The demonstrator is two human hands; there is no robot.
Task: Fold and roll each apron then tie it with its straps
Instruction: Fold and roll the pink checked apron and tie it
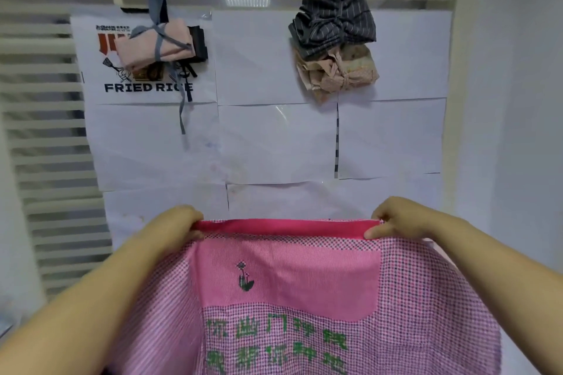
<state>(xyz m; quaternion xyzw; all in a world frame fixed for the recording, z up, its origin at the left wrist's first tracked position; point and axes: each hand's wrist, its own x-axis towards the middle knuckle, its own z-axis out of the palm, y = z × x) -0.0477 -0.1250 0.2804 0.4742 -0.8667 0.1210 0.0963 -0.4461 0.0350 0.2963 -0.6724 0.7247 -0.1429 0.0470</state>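
The left hand (179, 222) and right hand (399, 216) hold the pink apron (289, 289) up before the papered wall (274, 143). Their fingers (376, 233) pinch its top hem (286, 227) at opposite corners, likely to stretch it straight for folding. Tied bundles (335, 27) hang higher on that wall.

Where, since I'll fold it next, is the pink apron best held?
By the hot-pink band along its top edge: left hand pinching the left end from outside, right hand the right end. The band is straight and taut, so the apron hangs spread below.
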